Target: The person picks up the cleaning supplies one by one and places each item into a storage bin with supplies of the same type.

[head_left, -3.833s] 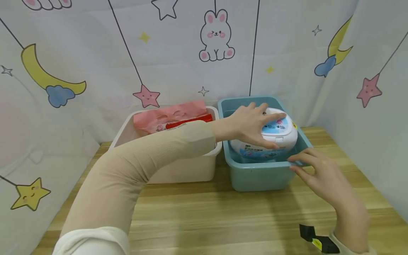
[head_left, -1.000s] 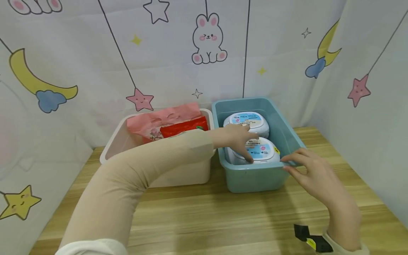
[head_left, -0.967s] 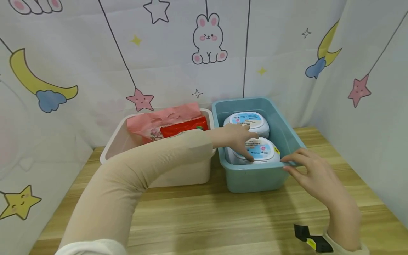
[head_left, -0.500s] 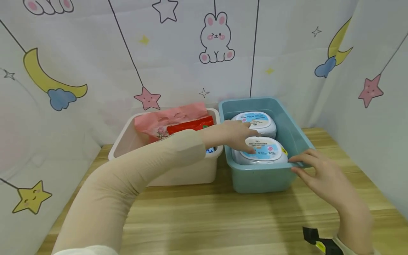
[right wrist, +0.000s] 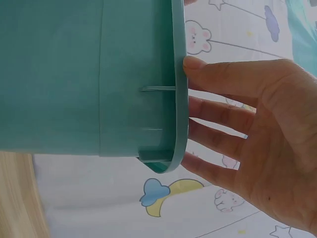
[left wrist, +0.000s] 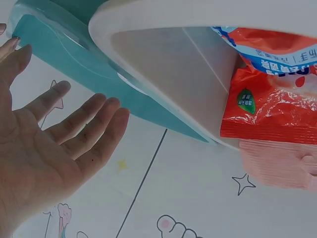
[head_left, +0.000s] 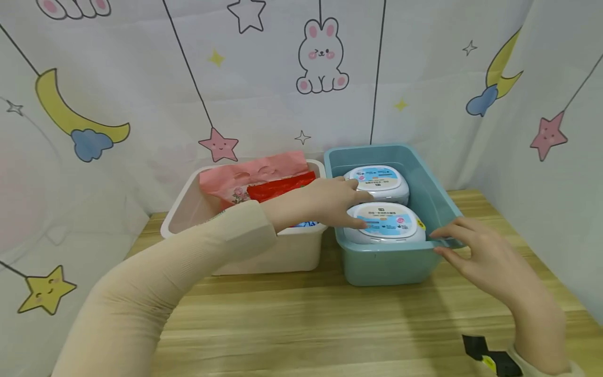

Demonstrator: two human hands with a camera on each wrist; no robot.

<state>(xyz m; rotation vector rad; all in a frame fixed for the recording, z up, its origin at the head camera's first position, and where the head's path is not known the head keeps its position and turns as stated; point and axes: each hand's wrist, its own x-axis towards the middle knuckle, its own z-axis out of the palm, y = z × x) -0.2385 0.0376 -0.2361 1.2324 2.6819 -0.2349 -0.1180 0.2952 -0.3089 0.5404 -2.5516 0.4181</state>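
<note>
Two white lidded plastic tubs with blue printed labels sit one behind the other in a teal bin: the front tub [head_left: 386, 222] and the rear tub [head_left: 377, 180]. My left hand [head_left: 330, 201] is spread over the left rim of the bin, fingertips overlapping the front tub's lid in the head view. Its palm and fingers hold nothing in the left wrist view. At the bin's front right corner, my right hand [head_left: 490, 259] pinches the rim of the teal bin [head_left: 386, 264]. In the right wrist view the thumb [right wrist: 195, 63] lies against the rim, the other fingers behind it.
A cream bin [head_left: 268, 256] stands left of the teal one, holding a pink package [head_left: 254, 170], a red packet [left wrist: 257, 106] and a blue-and-red packet [left wrist: 277, 54]. Both bins stand on a wooden table [head_left: 292, 324] before a printed curtain [head_left: 264, 94].
Earlier my left hand held the front tub above the teal bin. Now that tub rests inside it, and the left hand has let go and drawn left. The right hand stays at the rim.
</note>
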